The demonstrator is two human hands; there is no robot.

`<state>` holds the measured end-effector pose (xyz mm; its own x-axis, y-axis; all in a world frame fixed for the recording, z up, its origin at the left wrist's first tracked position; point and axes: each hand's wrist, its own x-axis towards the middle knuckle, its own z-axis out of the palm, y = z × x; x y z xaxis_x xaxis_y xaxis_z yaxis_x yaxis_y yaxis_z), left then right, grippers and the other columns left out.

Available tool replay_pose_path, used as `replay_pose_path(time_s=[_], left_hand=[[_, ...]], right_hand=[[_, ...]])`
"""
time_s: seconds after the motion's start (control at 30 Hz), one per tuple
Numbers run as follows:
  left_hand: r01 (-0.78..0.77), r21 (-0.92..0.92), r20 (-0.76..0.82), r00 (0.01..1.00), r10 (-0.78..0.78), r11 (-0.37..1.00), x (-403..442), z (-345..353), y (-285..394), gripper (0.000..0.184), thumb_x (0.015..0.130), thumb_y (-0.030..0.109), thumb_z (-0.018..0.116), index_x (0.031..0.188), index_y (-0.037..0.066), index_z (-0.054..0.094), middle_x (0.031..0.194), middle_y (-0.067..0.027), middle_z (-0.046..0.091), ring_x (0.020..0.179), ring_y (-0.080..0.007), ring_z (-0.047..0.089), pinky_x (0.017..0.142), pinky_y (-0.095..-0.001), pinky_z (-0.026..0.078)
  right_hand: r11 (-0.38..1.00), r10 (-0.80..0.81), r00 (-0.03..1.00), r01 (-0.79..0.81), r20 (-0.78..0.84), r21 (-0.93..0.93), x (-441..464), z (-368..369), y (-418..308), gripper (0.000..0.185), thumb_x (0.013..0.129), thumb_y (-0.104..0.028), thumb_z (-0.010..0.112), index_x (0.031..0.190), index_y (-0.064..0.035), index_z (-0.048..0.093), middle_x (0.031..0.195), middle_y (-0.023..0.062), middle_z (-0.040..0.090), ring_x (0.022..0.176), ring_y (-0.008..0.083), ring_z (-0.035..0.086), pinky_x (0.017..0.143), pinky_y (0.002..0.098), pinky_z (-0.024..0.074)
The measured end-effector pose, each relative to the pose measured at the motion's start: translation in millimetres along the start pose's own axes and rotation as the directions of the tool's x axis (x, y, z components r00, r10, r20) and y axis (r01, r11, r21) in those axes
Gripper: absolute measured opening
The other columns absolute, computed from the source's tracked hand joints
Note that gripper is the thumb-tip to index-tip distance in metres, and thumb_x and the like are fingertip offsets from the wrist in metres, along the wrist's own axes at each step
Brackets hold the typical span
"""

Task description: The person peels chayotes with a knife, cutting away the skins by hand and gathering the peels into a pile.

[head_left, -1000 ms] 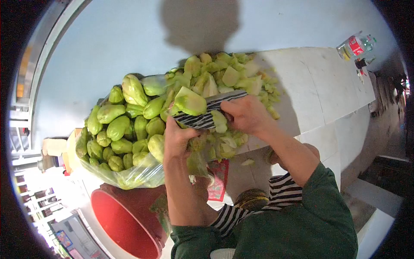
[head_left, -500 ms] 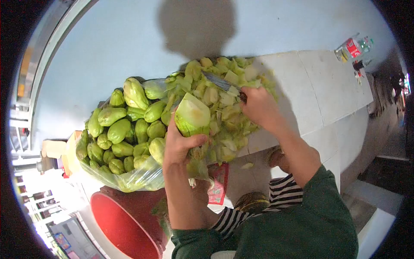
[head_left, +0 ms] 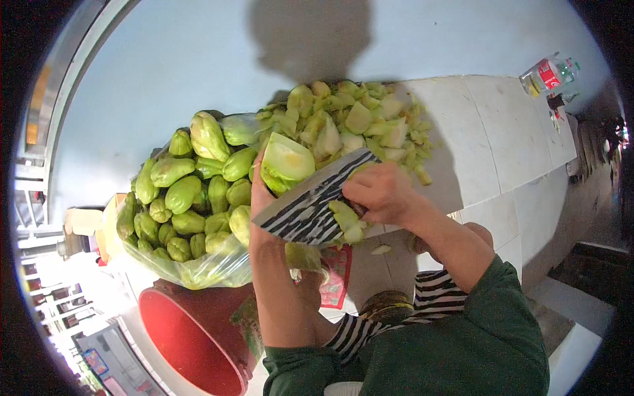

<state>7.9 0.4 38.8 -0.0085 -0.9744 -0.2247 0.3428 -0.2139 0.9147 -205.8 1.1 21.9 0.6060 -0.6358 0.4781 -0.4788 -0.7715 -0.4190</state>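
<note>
My left hand (head_left: 261,199) is closed around a chayote (head_left: 288,160) whose pale cut face is turned up; its fingers are partly hidden behind the fruit and the blade. In my right hand (head_left: 383,191) is a broad-bladed knife (head_left: 305,203), held flat just below the chayote, with dark and light stripes across its blade. A cut green slice (head_left: 346,219) lies against the blade by my right fingers. Behind both hands spreads a heap of chayote pieces (head_left: 360,119) on the tiled ledge. Whole green chayotes (head_left: 183,195) fill a clear plastic bag (head_left: 198,276) to the left.
A red bucket (head_left: 178,330) stands below the bag. On the tiled ledge (head_left: 492,132), a bottle with a red label (head_left: 548,74) stands at the far right. A pale blue wall (head_left: 165,66) runs behind. A red packet (head_left: 337,280) lies near my legs.
The knife has swung from over the heap down and left, so its broad side now faces up beside the chayote. A slice now shows at the blade. The chayote has tilted slightly.
</note>
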Motion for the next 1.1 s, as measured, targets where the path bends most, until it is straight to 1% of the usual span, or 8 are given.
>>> replay_pose_path(time_s=[0.3, 0.37, 0.57, 0.7, 0.73, 0.97, 1.03, 1.1], left_hand=[[-0.032, 0.164, -0.011, 0.999, 0.035, 0.986, -5, 3, 0, 0.089, 0.056, -0.002, 0.082, 0.134, 0.000, 0.038, 0.118, -0.0095, 0.057, 0.106, -0.0175, 0.056, 0.094, -0.0318, 0.046], [0.128, -0.020, 0.076, 0.989, -0.126, 0.992, -8, 2, 3, 0.088, 0.051, -0.002, 0.082, 0.130, 0.000, 0.042, 0.114, -0.0084, 0.059, 0.101, -0.0176, 0.059, 0.088, -0.0317, 0.050], [0.067, -0.059, 0.059, 0.996, -0.064, 0.996, -12, -5, -1, 0.085, 0.048, -0.002, 0.082, 0.125, 0.000, 0.046, 0.110, -0.0079, 0.060, 0.096, -0.0182, 0.061, 0.083, -0.0322, 0.052], [0.207, 0.023, 0.140, 0.968, -0.208, 0.978, -14, 1, 12, 0.085, 0.048, -0.005, 0.079, 0.126, 0.001, 0.046, 0.110, -0.0070, 0.060, 0.096, -0.0194, 0.061, 0.085, -0.0341, 0.051], [0.197, 0.025, 0.146, 0.969, -0.198, 0.980, -15, 1, 12, 0.085, 0.048, -0.005, 0.079, 0.126, 0.001, 0.046, 0.110, -0.0070, 0.060, 0.096, -0.0194, 0.061, 0.085, -0.0341, 0.051], [0.060, 0.137, 0.035, 0.997, -0.066, 0.989, -17, 5, 14, 0.084, 0.052, -0.005, 0.078, 0.129, 0.001, 0.043, 0.110, -0.0080, 0.059, 0.096, -0.0203, 0.059, 0.087, -0.0340, 0.049], [-0.243, 0.011, -0.053, 0.969, 0.243, 0.970, -18, 9, 14, 0.082, 0.058, -0.003, 0.079, 0.130, 0.001, 0.042, 0.111, -0.0088, 0.059, 0.098, -0.0207, 0.059, 0.088, -0.0339, 0.048], [-0.148, -0.007, -0.106, 0.984, 0.146, 0.989, -12, 2, 15, 0.081, 0.060, -0.002, 0.079, 0.132, 0.002, 0.041, 0.111, -0.0090, 0.059, 0.099, -0.0213, 0.059, 0.089, -0.0338, 0.048]], right_hand=[[0.992, 0.103, 0.994, -0.101, 0.023, -0.070, -3, 5, 6, 0.020, 0.062, -0.018, 0.065, 0.074, -0.0115, 0.050, 0.064, 0.0039, 0.053, 0.059, 0.0264, 0.059, 0.050, 0.0400, 0.0463], [0.970, 0.213, 0.977, -0.208, 0.022, -0.129, -7, 7, 11, 0.023, 0.061, -0.016, 0.067, 0.073, -0.0090, 0.049, 0.064, 0.0049, 0.051, 0.061, 0.0263, 0.058, 0.051, 0.0393, 0.0449], [0.981, 0.158, 0.987, -0.159, -0.011, -0.114, -2, 3, 3, 0.011, 0.073, -0.019, 0.058, 0.078, -0.0106, 0.052, 0.067, 0.0082, 0.060, 0.059, 0.0324, 0.062, 0.049, 0.0449, 0.0478], [0.835, 0.523, 0.848, -0.490, 0.086, -0.252, 1, 9, 23, 0.015, 0.070, -0.013, 0.064, 0.081, -0.0062, 0.056, 0.071, 0.0122, 0.060, 0.069, 0.0333, 0.062, 0.060, 0.0448, 0.0488], [0.678, 0.713, 0.696, -0.652, 0.087, -0.340, 5, 7, 28, 0.016, 0.072, -0.013, 0.064, 0.084, -0.0047, 0.058, 0.072, 0.0144, 0.062, 0.072, 0.0348, 0.063, 0.062, 0.0464, 0.0496], [0.687, 0.720, 0.693, -0.718, -0.033, -0.111, 13, -6, 20, 0.019, 0.075, -0.018, 0.064, 0.086, -0.0032, 0.061, 0.074, 0.0191, 0.063, 0.072, 0.0389, 0.062, 0.069, 0.0465, 0.0514], [0.696, 0.717, 0.693, -0.704, 0.076, -0.141, 11, -6, 26, 0.020, 0.077, -0.018, 0.062, 0.091, -0.0028, 0.061, 0.076, 0.0203, 0.065, 0.075, 0.0396, 0.064, 0.069, 0.0487, 0.0518], [0.747, 0.664, 0.741, -0.654, 0.096, -0.117, 12, -8, 23, 0.020, 0.076, -0.019, 0.063, 0.089, -0.0038, 0.059, 0.075, 0.0189, 0.064, 0.073, 0.0392, 0.063, 0.066, 0.0485, 0.0515]])
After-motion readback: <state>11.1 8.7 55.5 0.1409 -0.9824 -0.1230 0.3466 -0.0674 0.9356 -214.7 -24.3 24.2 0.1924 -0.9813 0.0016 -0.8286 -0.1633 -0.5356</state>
